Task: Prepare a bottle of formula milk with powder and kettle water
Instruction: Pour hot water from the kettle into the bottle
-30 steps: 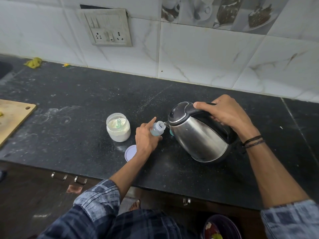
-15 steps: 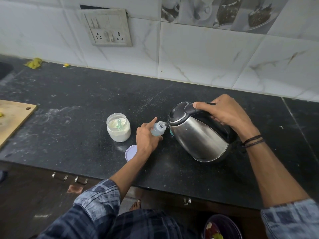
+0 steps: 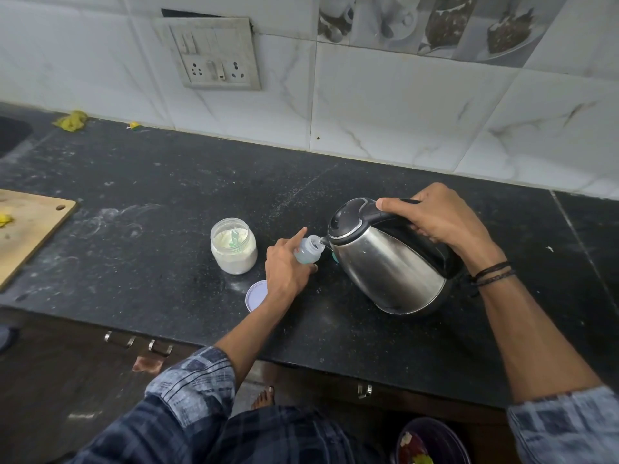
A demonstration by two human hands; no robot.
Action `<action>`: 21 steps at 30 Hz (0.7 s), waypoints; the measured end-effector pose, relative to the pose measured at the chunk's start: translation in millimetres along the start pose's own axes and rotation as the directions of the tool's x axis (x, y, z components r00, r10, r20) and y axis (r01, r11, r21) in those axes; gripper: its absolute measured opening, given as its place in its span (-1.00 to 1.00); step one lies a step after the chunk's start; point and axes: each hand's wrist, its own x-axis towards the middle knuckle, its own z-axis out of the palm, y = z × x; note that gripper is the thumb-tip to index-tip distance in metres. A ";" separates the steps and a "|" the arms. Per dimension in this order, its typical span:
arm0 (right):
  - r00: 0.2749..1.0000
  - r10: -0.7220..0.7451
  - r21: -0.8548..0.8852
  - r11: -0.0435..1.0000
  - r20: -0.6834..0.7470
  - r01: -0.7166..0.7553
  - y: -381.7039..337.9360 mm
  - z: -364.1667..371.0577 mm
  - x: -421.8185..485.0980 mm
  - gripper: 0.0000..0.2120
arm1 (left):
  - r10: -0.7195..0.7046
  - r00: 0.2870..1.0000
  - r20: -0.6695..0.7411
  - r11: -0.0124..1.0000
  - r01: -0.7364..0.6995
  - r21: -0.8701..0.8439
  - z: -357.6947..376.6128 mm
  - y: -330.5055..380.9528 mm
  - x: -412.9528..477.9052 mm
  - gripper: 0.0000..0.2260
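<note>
- Stainless-steel kettle (image 3: 385,266) with a black lid and handle, tipped to the left over the black stone counter (image 3: 167,182). Cannot tell whether its base edge touches the stone.
- Right hand (image 3: 438,219): fingers clamped round the kettle handle, thumb lying along the top of the handle toward the lid. Dark cord bands (image 3: 492,274) on the wrist.
- Kettle spout sits at the open mouth of the bottle (image 3: 308,251). No stream can be made out at this resolution.
- Bottle: small, clear, uncapped, leaning slightly toward the spout, near counter centre between jar and kettle. Fill level unreadable.
- Left hand (image 3: 286,266): fingers wrapped round the bottle's lower body, index finger straight and pointing up past the neck.
- Powder jar (image 3: 233,246): clear, open, upright, just left of the left hand. It holds white powder, with a pale green scoop (image 3: 233,236) standing in it.
- Jar lid (image 3: 254,296): round, pale, flat on the counter in front of the jar, partly covered by the left wrist.
- Teal object (image 3: 334,257) between bottle and kettle, mostly hidden; not identifiable.
- Surroundings: wooden board (image 3: 30,226) at far left, socket panel (image 3: 214,53) on the marble-look tiles, yellow scrap (image 3: 71,120) at the back left, dark bowl (image 3: 432,443) below the counter edge at lower right.
</note>
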 end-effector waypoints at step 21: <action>1.000 -0.015 0.015 1.000 0.017 0.014 -0.2 -0.5 -0.7 -0.34 | -0.008 1.000 0.015 1.000 0.009 -0.027 -2.1 5.8 -3.1 -0.24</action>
